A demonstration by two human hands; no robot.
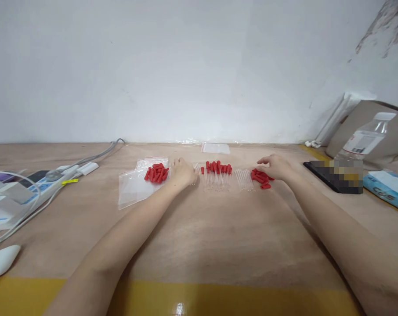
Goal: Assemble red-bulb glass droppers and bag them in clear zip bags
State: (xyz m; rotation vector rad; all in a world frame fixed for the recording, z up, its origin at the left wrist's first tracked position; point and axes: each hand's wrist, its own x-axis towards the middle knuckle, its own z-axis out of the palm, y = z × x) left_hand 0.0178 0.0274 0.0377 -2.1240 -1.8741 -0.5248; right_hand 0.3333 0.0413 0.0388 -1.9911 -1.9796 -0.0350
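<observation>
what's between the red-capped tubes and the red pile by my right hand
Clear tubes with no red caps, laid side by side, in the head view.

From mid-view: solid red on bulb pile (157, 174) at 8, dropper tops (215, 167) just off centre, loose bulbs (260, 177) between 3 and 4. Clear on tubes (244, 179) at 4. Tan wood grain on tabletop (199, 237), plain yellow on strip (238, 299) at 6. White on wall (186, 66) at 12, brown blotches (392, 27) at 2. Blue-and-white on packet (388, 191) at 3.
</observation>
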